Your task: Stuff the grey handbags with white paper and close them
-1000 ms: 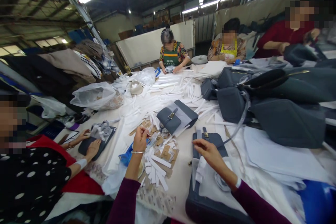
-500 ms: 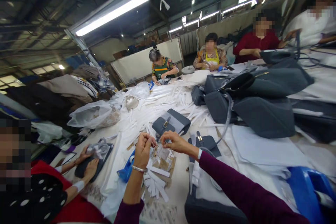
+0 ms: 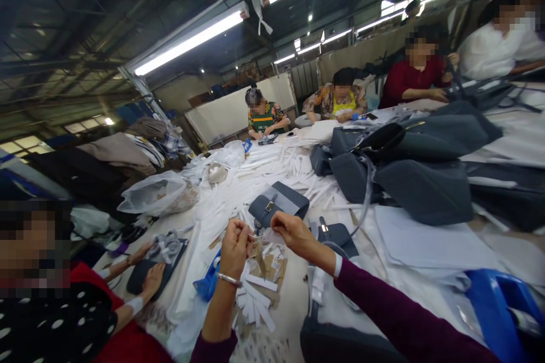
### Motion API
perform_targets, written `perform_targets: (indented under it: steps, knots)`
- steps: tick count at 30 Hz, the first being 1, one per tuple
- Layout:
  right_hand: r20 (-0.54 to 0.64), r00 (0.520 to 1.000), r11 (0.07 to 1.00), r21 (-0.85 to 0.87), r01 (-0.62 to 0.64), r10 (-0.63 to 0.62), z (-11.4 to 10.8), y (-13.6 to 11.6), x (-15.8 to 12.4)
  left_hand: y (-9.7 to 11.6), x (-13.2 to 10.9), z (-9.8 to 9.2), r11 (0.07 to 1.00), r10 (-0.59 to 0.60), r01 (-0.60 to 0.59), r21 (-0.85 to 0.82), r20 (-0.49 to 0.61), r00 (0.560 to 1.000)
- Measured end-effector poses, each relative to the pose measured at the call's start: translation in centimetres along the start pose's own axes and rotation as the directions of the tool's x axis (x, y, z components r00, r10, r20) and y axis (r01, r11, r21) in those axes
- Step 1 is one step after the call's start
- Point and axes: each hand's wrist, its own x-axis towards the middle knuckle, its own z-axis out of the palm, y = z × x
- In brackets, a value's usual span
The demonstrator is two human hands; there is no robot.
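My left hand [image 3: 235,247], with a bracelet at the wrist, is raised over the table and its fingertips pinch a thin pale strand. My right hand [image 3: 294,233] has thumb and forefinger closed on a small clear plastic piece [image 3: 269,236] that spans the gap towards the left fingers. Exactly how strand and plastic join is too small to tell. Below them, white paper strips [image 3: 254,302] and small tags lie on brown cardboard [image 3: 279,272]. Just beyond my hands sits a dark grey buckled bag [image 3: 293,197]; a second buckled bag [image 3: 340,236] is by my right wrist.
Larger grey bags [image 3: 421,181] are heaped at right, near a blue tape dispenser [image 3: 496,309]. Another blue dispenser [image 3: 207,282] stands left of my left wrist. A co-worker's hands [image 3: 153,279] rest on a dark piece at left. Several people sit across the table.
My right hand has drawn slightly away from the left, and the clear plastic now shows stretched between them. The view has shifted a little. A co-worker across the table leans lower.
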Motion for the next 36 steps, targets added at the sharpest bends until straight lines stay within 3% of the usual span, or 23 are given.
perform_targets:
  steps: [3, 6, 11, 15, 18, 21, 26, 29, 33, 36]
  knots:
    - [-0.031, 0.993, 0.977, -0.187, 0.106, -0.114, -0.5, -0.4, -0.4, 1.0, -0.5, 0.2, 0.996, -0.061, 0.065, -0.057, 0.064, 0.996]
    - [0.022, 0.968, 0.893, -0.382, 0.239, -0.25, -0.9, -0.5, -1.1, 2.1, -1.0, 0.4, 0.977, -0.111, 0.131, -0.166, 0.126, 0.986]
    - [0.07, 0.952, 0.83, -0.473, 0.296, -0.299, -0.6, -0.5, -2.6, 3.4, -1.5, 1.0, 0.956, -0.096, 0.126, -0.265, 0.124, 0.988]
    - [0.055, 0.966, 0.886, -0.388, 0.252, -0.251, 0.1, -0.3, -3.5, 3.7, -1.8, 1.4, 0.956, -0.079, 0.126, -0.266, 0.181, 0.98]
    - [-0.05, 0.989, 0.982, -0.136, 0.131, -0.139, 0.2, -0.3, -3.4, 4.1, -1.9, 1.4, 0.952, -0.1, 0.166, -0.258, 0.252, 0.963]
    - [-0.099, 0.995, 0.998, 0.046, 0.031, -0.026, -0.2, -0.3, -2.3, 4.6, -2.1, 1.3, 0.948, -0.115, 0.193, -0.253, 0.293, 0.949]
    - [0.043, 0.999, 0.999, -0.042, 0.029, -0.027, -0.4, -0.2, -0.1, 5.3, -2.4, 1.2, 0.946, -0.134, 0.218, -0.238, 0.325, 0.936]
    - [0.054, 0.998, 0.998, -0.058, 0.017, -0.014, 0.4, 0.2, 0.6, 5.5, -2.5, 1.3, 0.947, -0.141, 0.221, -0.232, 0.317, 0.938]
    - [-0.005, 0.998, 0.998, 0.012, 0.065, -0.065, 1.7, 0.8, -0.4, 5.5, -2.7, 1.5, 0.961, -0.128, 0.177, -0.213, 0.225, 0.966]
    - [-0.007, 0.988, 0.983, -0.096, 0.155, -0.157, 2.1, 0.7, -2.4, 5.5, -2.7, 1.7, 0.965, -0.09, 0.127, -0.227, 0.17, 0.981]
